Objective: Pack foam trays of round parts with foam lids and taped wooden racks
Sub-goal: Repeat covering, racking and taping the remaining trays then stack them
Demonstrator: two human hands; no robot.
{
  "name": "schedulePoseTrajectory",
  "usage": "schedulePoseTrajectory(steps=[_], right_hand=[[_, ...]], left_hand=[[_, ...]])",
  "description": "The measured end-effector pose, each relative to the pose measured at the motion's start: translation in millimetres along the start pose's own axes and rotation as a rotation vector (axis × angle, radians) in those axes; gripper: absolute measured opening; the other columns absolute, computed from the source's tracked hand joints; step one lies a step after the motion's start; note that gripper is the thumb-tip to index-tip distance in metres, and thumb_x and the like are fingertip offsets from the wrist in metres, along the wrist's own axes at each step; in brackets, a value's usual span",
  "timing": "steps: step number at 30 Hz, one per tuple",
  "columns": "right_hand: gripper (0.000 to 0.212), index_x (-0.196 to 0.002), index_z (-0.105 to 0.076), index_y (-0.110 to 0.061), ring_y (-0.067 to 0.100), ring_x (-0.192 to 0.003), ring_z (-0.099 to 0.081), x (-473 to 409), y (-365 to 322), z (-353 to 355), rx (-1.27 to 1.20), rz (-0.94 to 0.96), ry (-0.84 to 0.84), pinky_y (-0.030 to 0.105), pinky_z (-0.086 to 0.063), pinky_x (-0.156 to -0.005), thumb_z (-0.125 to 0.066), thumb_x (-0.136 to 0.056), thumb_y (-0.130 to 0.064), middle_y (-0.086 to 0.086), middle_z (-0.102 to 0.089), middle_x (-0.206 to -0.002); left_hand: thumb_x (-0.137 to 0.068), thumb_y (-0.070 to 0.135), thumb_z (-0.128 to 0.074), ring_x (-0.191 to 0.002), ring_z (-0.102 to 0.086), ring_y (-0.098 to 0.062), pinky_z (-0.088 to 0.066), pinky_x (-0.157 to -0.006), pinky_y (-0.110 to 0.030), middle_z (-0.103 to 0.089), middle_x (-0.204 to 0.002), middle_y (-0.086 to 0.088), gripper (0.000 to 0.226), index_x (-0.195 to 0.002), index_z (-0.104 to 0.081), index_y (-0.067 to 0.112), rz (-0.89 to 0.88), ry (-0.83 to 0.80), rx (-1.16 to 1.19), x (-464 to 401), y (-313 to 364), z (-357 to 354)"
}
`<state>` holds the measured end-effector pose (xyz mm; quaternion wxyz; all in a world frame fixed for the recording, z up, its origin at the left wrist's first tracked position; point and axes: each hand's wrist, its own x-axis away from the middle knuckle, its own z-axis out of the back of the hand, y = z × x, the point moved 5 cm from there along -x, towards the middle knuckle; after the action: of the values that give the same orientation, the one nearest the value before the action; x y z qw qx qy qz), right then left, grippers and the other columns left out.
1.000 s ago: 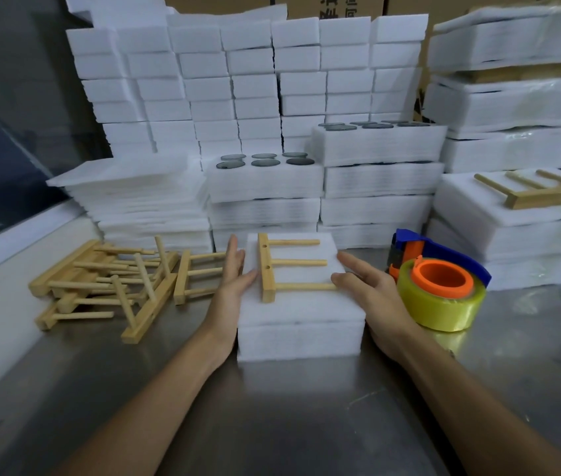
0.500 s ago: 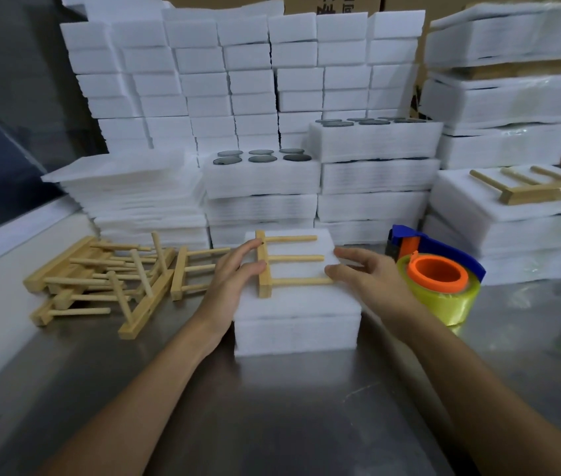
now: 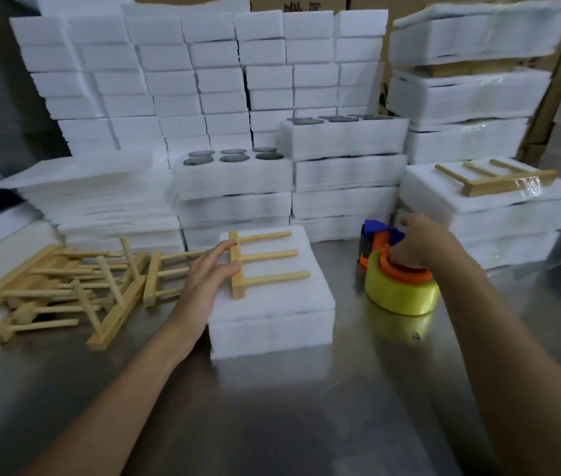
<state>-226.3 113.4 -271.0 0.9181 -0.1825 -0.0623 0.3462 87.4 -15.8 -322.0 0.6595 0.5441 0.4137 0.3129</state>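
Observation:
A lidded white foam tray [image 3: 272,314] sits on the steel table in front of me. A wooden rack [image 3: 258,262] with three pegs lies flat on its lid. My left hand [image 3: 203,283] rests with straight fingers against the rack's bar and the tray's left edge. My right hand [image 3: 416,242] curls over the tape dispenser [image 3: 399,286], a yellow roll on an orange hub with a blue handle, standing to the right of the tray. Whether the fingers fully grip it is blurred.
A heap of loose wooden racks [image 3: 66,286] lies at the left. Stacks of foam lids [image 3: 93,197] and foam trays with dark round parts [image 3: 234,173] stand behind. A taped packed tray [image 3: 492,190] tops the stack at right. Foam blocks wall the back.
My right hand left the tray's right edge and moved right onto the tape dispenser. My left hand stayed against the rack's bar.

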Motion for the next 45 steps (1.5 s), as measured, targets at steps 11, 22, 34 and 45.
schedulePoseTrajectory(steps=[11,22,34,45], right_hand=[[0.033,-0.108,-0.062,-0.01,0.034,-0.094,-0.06,6,8,-7,-0.099,-0.009,0.108,0.039,-0.052,-0.073,-0.067,-0.077,-0.021,0.014,-0.062,-0.101],[0.06,-0.11,-0.072,-0.026,0.029,-0.087,-0.065,96,-93,62,-0.392,0.724,0.658,0.038,-0.053,-0.071,-0.058,-0.059,0.004,0.002,-0.074,-0.09],[0.056,-0.114,-0.07,-0.014,0.027,-0.102,-0.067,114,-113,43,-0.286,0.965,0.788,0.034,-0.039,-0.086,-0.064,-0.064,0.011,0.003,-0.073,-0.109],[0.046,-0.102,-0.071,-0.007,0.026,-0.102,-0.068,121,-117,38,-0.344,1.027,0.909,0.034,-0.039,-0.075,-0.062,-0.062,0.015,0.004,-0.072,-0.111]], left_hand=[[-0.072,0.048,-0.063,-0.127,-0.048,-0.015,-0.04,-0.107,-0.036,-0.048,-0.138,0.004,0.036,-0.108,-0.063,0.051,-0.01,0.045,-0.092,6,8,3],[-0.083,0.06,-0.058,-0.065,-0.069,-0.024,-0.055,-0.053,-0.028,-0.074,-0.083,-0.012,0.059,-0.101,-0.068,0.004,0.238,0.02,0.343,21,88,-14],[-0.088,0.008,-0.055,-0.064,-0.072,-0.022,-0.054,-0.051,-0.023,-0.074,-0.08,-0.014,0.015,-0.092,-0.068,0.003,0.29,-0.055,0.535,25,96,-19],[-0.094,0.009,-0.059,-0.043,-0.05,-0.008,-0.042,-0.042,-0.017,-0.06,-0.053,0.0,0.02,-0.079,-0.07,0.003,0.159,0.154,0.121,23,112,12]])
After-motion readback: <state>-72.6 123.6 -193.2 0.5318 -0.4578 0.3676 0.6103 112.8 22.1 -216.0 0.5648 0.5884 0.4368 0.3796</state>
